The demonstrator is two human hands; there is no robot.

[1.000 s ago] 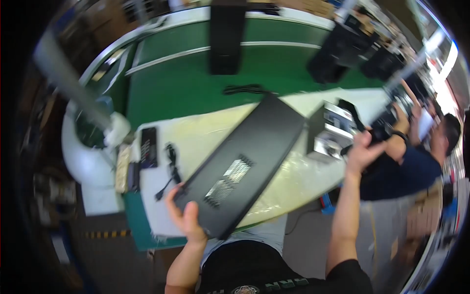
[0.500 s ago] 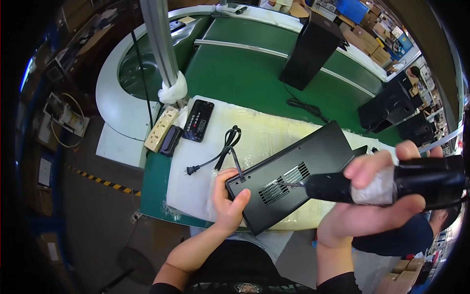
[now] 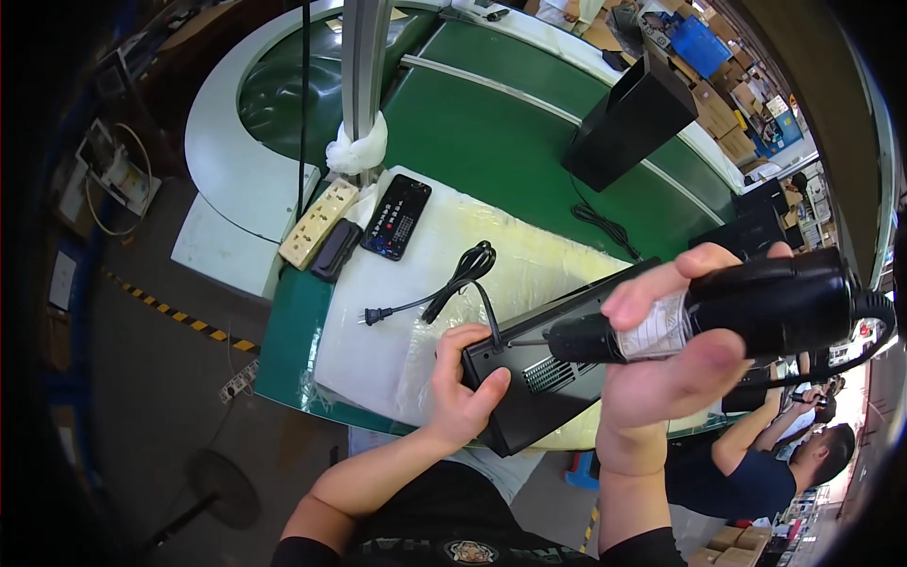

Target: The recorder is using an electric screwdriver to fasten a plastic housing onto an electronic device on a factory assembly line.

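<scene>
Item: flat black metal device case with vent slots (image 3: 557, 369), lying on the white foam-padded bench (image 3: 378, 350) at its near edge, one corner past the padding. Your left hand (image 3: 463, 392) was closed over that near corner, thumb on top. Your right hand (image 3: 675, 364) was wrapped around a black cylindrical power screwdriver (image 3: 746, 307), its tip close to the case's top face. Attached: black power cord with plug (image 3: 444, 288), coiled loosely on the foam beside the case. Risks, as judged: the overhanging case could have tipped off if your left hand had loosened; the driver tip could have skated and scratched the lid; its own cable (image 3: 864, 340) could have snagged.
</scene>
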